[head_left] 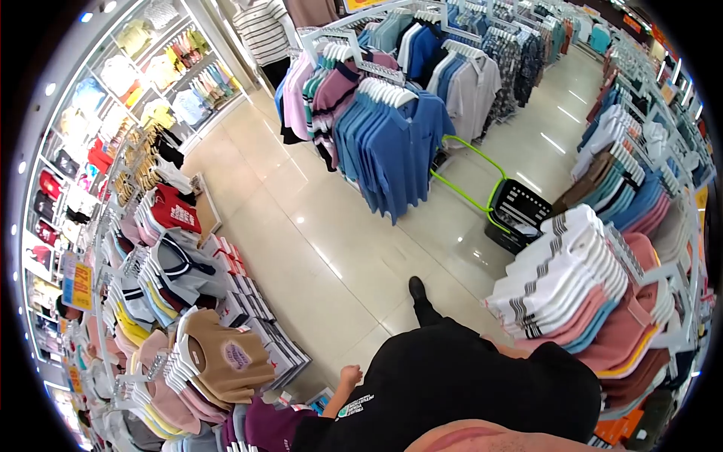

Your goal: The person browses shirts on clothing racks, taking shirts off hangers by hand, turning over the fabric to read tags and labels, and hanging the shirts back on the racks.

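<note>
My left hand [351, 375] hangs beside my black shirt [452, 377], its fingers curled in with nothing visible in them. Closest to it on that side are a purple garment [275, 423] and a brown top [222, 354] on a rack. Part of my right forearm [512, 348] shows at the other side of my body, close to hanging white striped shirts [546, 264]. The fingers of that hand are hidden. Ahead to the right, apart from both hands, a black shopping basket [520, 215] with a long lime-green handle [482, 200] stands on the floor.
Blue polo shirts [392, 151] hang on a rack ahead, beside other clothes. Stacked boxes [260, 324] line the left rack's base. Glossy tiles [324, 226] cover the aisle. A mannequin in a striped top [260, 34] stands at the back, and lit wall shelves [143, 83] run along the left.
</note>
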`<state>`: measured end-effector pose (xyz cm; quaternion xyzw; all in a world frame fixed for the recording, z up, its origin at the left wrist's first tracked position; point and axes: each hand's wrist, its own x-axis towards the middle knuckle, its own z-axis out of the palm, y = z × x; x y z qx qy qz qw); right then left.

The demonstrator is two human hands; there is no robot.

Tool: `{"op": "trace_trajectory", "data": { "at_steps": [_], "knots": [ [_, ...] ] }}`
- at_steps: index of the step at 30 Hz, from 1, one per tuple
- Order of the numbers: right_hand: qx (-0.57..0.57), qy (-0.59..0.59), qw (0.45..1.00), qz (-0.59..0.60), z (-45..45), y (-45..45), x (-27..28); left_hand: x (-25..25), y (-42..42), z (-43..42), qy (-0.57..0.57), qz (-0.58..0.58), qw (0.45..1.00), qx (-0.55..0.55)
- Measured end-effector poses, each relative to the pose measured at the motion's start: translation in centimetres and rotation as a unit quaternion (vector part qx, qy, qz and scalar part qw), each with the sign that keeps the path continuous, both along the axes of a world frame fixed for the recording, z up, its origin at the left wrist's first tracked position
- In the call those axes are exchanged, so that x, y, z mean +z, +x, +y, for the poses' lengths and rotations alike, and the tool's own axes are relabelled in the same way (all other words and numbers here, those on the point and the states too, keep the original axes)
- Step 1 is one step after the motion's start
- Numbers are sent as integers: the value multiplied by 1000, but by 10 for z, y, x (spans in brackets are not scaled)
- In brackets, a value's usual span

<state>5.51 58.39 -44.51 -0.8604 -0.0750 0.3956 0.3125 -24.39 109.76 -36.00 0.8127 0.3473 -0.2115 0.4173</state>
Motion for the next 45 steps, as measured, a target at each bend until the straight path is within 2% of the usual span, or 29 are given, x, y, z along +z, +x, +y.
{"op": "trace_trajectory", "data": {
  "at_steps": [2, 3, 4, 5, 6, 7, 8, 10, 11, 12, 15, 17, 20, 22, 24, 27, 28, 30, 31, 33, 35, 36, 37, 38, 40, 42, 43, 44, 45],
  "knots": [
    [58, -4, 997, -54, 57, 69, 6, -6, -5, 25, 166, -30, 960, -224],
    [67, -34, 995, -69, 91, 103, 26, -2, 2, 37, 174, -29, 959, -222],
    [74, -66, 992, -81, 122, 139, 44, 3, 8, 46, 193, -86, 949, -232],
    [1, -10, 1000, -4, 142, 174, 37, 11, 14, 53, 208, -141, 937, -243],
    [-48, 55, 997, 2, 162, 201, 59, 21, 25, 57, 206, -131, 939, -241],
    [-94, 117, 989, 8, 185, 224, 86, 32, 49, 60, 103, -59, 985, -127],
    [-132, 155, 979, 16, 205, 243, 92, 39, 82, 69, 0, 10, 1000, -6],
    [-160, 188, 968, 30, 238, 283, 103, 38, 135, 85, 71, -40, 997, 6],
    [-154, 170, 972, 52, 248, 298, 105, 41, 160, 87, 22, -42, 994, 103],
    [-149, 152, 974, 76, 259, 309, 105, 61, 197, 79, -136, -53, 911, 386],
    [-114, 138, 979, 101, 291, 331, 128, 108, 269, 85, -149, -80, 915, 366],
    [-98, 142, 978, 119, 315, 337, 150, 123, 298, 87, -101, -133, 942, 290],
    [-79, 164, 971, 155, 351, 340, 169, 119, 312, 95, -96, -141, 926, 338],
    [-80, 177, 965, 177, 369, 337, 182, 70, 288, 112, -74, -98, 934, 334],
    [-51, 200, 961, 186, 383, 337, 201, 52, 258, 123, -87, -51, 936, 337],
    [-45, 221, 961, 161, 397, 343, 205, 77, 248, 141, -84, 67, 939, 328],
    [-55, 217, 962, 158, 402, 346, 211, 80, 252, 150, -89, 69, 941, 318],
    [-83, 214, 966, 121, 415, 360, 236, 63, 229, 176, -124, -4, 972, 202],
    [-90, 209, 967, 116, 424, 372, 251, -25, 195, 201, 112, -146, 981, -59],
    [-56, 253, 965, 42, 453, 395, 286, -35, 206, 239, 105, -90, 978, -154],
    [-67, 376, 923, -33, 499, 421, 341, -38, 249, 289, 55, -51, 988, -134],
    [-85, 371, 923, -54, 524, 436, 369, -33, 278, 318, 16, -27, 994, -108],
    [-84, 418, 902, -71, 548, 451, 394, -24, 314, 348, -35, 5, 998, -56],
    [-92, 405, 903, -108, 572, 465, 417, -19, 350, 377, -96, 42, 994, 32],
    [-169, 463, 859, -140, 623, 487, 449, -13, 432, 433, -143, 61, 978, 139],
    [-231, 472, 830, -188, 667, 521, 450, -2, 511, 488, 14, -41, 999, 10],
    [-246, 457, 834, -187, 682, 544, 444, 30, 548, 500, 35, -115, 993, 22],
    [-282, 381, 844, -252, 693, 571, 424, 104, 584, 502, -1, -156, 987, 20],
    [-285, 353, 837, -305, 703, 578, 425, 123, 616, 509, -78, -257, 961, 73]
  ]
}}
